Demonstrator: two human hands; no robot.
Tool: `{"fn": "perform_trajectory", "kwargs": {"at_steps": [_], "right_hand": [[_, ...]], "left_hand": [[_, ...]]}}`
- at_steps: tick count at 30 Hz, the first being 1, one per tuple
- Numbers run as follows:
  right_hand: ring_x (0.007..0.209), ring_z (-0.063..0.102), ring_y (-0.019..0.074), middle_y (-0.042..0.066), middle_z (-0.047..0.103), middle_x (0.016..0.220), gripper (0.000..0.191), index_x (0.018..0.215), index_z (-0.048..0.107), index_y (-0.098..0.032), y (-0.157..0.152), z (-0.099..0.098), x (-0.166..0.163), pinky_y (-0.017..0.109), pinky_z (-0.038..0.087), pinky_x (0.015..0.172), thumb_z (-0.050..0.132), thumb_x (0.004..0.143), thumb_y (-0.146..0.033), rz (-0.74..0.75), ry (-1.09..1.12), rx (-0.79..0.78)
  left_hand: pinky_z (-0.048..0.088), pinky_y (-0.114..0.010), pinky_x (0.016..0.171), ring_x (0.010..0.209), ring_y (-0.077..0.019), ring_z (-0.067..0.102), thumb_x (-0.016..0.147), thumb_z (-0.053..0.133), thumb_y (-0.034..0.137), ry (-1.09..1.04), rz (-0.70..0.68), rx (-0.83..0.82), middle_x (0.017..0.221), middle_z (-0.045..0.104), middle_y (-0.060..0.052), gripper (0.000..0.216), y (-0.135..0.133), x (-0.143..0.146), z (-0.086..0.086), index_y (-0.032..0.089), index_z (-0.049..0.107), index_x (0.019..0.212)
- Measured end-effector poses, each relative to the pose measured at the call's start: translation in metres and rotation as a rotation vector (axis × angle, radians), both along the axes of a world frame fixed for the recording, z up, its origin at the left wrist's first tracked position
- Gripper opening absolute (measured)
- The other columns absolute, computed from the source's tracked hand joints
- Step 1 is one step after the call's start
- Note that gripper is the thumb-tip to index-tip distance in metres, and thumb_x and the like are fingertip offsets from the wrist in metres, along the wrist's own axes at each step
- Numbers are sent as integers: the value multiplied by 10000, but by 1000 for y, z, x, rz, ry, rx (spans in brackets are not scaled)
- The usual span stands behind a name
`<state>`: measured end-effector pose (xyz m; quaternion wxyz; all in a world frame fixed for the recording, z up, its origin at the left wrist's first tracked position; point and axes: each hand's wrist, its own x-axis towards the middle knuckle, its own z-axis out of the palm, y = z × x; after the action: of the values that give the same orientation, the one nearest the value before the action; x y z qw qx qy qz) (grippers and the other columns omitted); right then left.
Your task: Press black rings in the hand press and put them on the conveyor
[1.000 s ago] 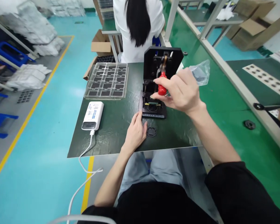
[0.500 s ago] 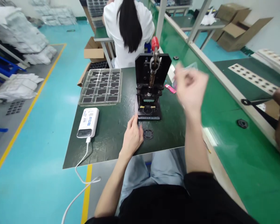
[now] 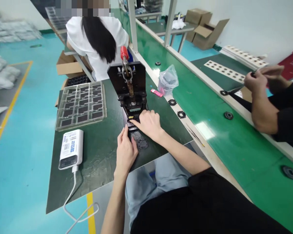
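Note:
A black hand press with a red-knobbed lever raised stands on the dark table mat. My right hand rests over the press base, fingers curled on the part seated there; what they pinch is hidden. My left hand lies flat on the mat beside the front of the base, fingers together, holding nothing. A black round ring part lies on the mat between my hands.
A clear tray of several black parts and a white power bank with cable sit to the left. A plastic bag, a pink item and black rings lie along the green conveyor. Another person's hands work at right; someone in white sits ahead.
The red lever went from pulled down to upright. My right hand let go of it, swung away to the right, then came down onto the press base. The view shifted right.

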<state>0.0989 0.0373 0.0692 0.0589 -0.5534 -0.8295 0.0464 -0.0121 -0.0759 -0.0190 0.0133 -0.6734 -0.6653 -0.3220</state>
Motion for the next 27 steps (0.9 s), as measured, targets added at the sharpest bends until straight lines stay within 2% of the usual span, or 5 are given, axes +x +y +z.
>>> {"fn": "perform_trajectory", "kwargs": {"at_steps": [5, 10, 15, 21, 27], "right_hand": [[1049, 718, 324, 223, 749, 1075, 401, 1068, 731, -100, 6, 1, -5, 379, 566, 848, 548, 1007, -452, 76, 33, -53], [923, 742, 305, 175, 767, 954, 488, 974, 751, -135, 15, 12, 24, 336, 529, 758, 608, 918, -599, 57, 117, -131], [753, 695, 247, 98, 734, 775, 471, 950, 746, -153, 49, 20, 136, 309, 470, 684, 666, 852, -607, -146, 135, -65], [978, 716, 318, 226, 755, 1051, 398, 1018, 752, -81, 155, 16, 293, 335, 504, 807, 632, 891, -438, -676, -94, 105], [940, 709, 340, 294, 735, 1023, 439, 1079, 749, 7, 233, 4, 343, 364, 503, 764, 603, 910, -371, -779, -70, 71]], "left_hand": [[470, -568, 1198, 1436, -349, 489, 1047, 433, 216, 29, -13, 8, 1515, 530, -263, 640, 1, -1, -1, 45, 235, 1631], [484, -563, 1178, 1428, -352, 497, 1043, 440, 205, 46, -22, 12, 1521, 525, -258, 651, 1, -2, 1, 55, 220, 1637], [507, -566, 1130, 1386, -369, 526, 1030, 493, 213, 64, -41, 80, 1437, 577, -266, 586, -2, -1, 10, 52, 342, 1572], [571, -487, 1034, 1239, -321, 627, 1001, 612, 288, 20, -213, 106, 1275, 678, -155, 486, -12, 8, 17, 164, 483, 1454], [596, -408, 1009, 1193, -274, 682, 1030, 580, 342, 76, -264, -2, 1304, 696, -126, 476, -18, 12, 13, 192, 487, 1472]]}}
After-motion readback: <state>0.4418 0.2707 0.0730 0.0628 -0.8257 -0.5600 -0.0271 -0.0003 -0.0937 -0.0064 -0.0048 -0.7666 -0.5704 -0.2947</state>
